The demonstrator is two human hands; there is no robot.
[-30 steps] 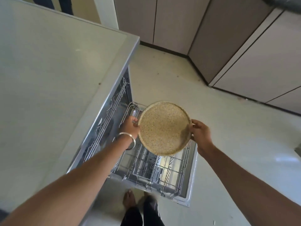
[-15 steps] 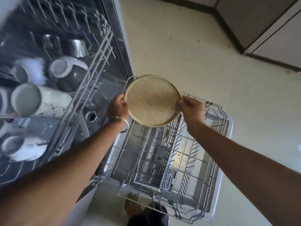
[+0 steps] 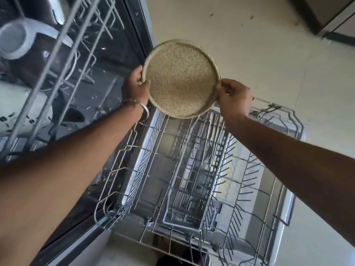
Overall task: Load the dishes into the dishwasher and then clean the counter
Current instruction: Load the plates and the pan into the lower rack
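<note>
- Since a second ago the view has dropped from the table to the pulled-out lower rack (image 3: 192, 169).
- Speckled plate (image 3: 181, 78) is held above the rack's far end.
- Left hand (image 3: 135, 86) and right hand (image 3: 233, 98) each grip its rim.
- Mugs (image 3: 23, 37) sit in the upper rack (image 3: 63, 60).

text: none legible | labels: none | brands: none | numbers: none

Both my arms reach forward. My left hand (image 3: 135, 86) and my right hand (image 3: 231, 97) each curl fingers, pinching opposite edges between them, level.
</note>
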